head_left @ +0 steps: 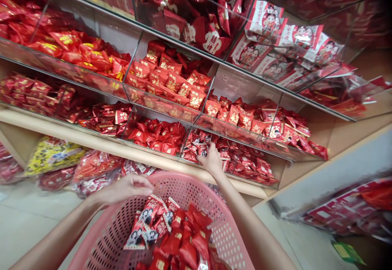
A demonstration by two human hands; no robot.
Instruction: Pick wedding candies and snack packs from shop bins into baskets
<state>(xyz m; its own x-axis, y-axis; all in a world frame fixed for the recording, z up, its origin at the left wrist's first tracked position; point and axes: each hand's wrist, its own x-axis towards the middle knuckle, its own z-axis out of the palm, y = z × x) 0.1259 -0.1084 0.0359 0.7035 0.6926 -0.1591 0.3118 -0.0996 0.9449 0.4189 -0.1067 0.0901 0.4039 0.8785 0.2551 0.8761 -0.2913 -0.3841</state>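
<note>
My right hand (212, 160) reaches over the wooden ledge into a clear acrylic bin (232, 155), its fingers pressed among red and white candy packets (196, 141). Whether those fingers grip a packet, I cannot tell. My left hand (125, 189) hangs curled, palm down, just over the rim of a pink perforated plastic basket (180, 179). Its fingers hide anything inside them. The basket below holds red candy packets (186, 241) and white packets printed with portraits (143, 225).
Clear bins of red wrapped sweets (165, 86) fill tiers of shelving ahead. Under the light wooden ledge (122, 149) lie yellow and red bags (53, 155). A pale tiled floor (27, 217) spreads left of the basket, and red packs (343, 213) lie at the lower right.
</note>
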